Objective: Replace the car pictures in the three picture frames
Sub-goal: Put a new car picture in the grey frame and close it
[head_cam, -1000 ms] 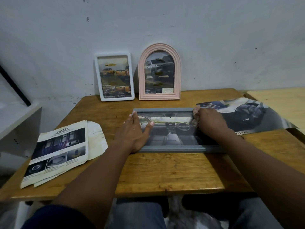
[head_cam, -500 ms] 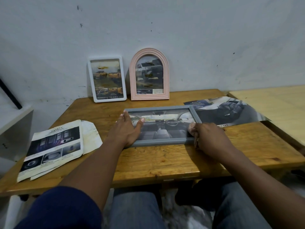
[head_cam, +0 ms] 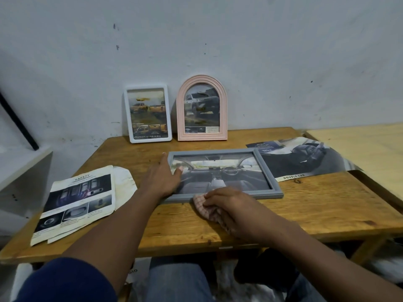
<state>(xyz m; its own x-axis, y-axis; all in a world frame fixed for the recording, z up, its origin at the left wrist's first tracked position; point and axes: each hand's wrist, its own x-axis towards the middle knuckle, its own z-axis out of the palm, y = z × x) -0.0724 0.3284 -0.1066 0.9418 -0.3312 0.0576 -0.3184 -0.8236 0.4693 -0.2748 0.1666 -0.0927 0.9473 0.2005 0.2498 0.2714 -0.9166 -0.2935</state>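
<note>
Grey frame (head_cam: 268, 171) flat on table (head_cam: 316, 205), middle of picture. Left hand (head_cam: 162, 178) flat on its left end. Right hand (head_cam: 231, 205) curled over cloth (head_cam: 202, 207) at its bottom edge. White frame (head_cam: 148, 114) and pink frame (head_cam: 202, 109) upright by wall (head_cam: 272, 62), upper middle.

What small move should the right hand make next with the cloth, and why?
Probably sweep the checked cloth up across the glass of the grey frame. The right hand grips it at the frame's near edge, and the left hand lies flat on its left side, steadying it.
</note>
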